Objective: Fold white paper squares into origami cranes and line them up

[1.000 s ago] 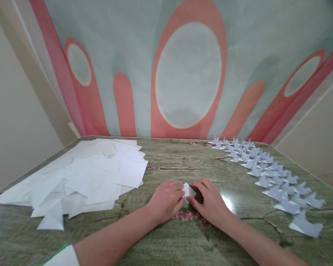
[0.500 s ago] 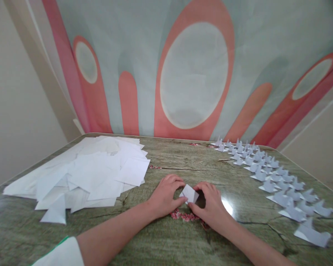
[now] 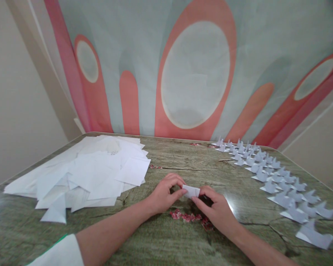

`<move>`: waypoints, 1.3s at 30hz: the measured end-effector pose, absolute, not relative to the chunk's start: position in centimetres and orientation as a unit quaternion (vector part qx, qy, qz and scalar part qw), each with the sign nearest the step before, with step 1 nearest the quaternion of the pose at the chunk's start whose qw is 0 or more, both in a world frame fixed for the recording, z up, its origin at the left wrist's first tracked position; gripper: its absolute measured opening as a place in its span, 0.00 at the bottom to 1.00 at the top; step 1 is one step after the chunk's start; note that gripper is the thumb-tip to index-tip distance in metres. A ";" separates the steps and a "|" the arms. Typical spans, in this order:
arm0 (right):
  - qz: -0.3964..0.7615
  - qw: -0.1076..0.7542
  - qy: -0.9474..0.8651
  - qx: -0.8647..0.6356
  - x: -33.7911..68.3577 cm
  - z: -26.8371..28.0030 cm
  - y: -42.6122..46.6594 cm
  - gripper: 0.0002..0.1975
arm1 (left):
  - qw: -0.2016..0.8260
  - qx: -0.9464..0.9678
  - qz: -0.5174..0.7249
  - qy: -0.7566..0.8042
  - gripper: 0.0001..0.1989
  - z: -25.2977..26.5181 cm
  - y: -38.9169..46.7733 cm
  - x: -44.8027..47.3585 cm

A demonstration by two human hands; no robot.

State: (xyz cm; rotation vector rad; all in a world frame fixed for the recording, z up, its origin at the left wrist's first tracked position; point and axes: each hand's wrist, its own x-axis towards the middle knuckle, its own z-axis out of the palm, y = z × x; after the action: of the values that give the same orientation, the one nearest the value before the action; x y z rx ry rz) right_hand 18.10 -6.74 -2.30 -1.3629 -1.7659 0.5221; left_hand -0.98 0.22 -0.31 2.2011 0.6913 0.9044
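While paper birds (image 3: 269,187) are standing at right, the left hand (image 3: 166,193) and right hand (image 3: 215,207) — both nearly closed — are pinching a folded paper (image 3: 191,191) by its ends over the near counter (image 3: 169,238).

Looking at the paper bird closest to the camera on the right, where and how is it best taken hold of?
The paper bird probably suits a light pinch on its upright point, from above and the near side: that point rises over the rest of its folded shape, while other paper birds stand just beyond.
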 end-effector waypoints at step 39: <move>0.076 0.302 -0.710 -0.632 20.7 -3.7 -5.4 0.13 | 0.189 0.930 0.226 0.221 0.09 -1.7 -0.1 -1.2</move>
State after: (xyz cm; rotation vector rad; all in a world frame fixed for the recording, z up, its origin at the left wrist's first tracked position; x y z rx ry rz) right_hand 20.68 -5.35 -3.73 -1.6752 -1.8818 0.2006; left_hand -1.18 -0.06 -1.67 2.6148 0.6205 0.6354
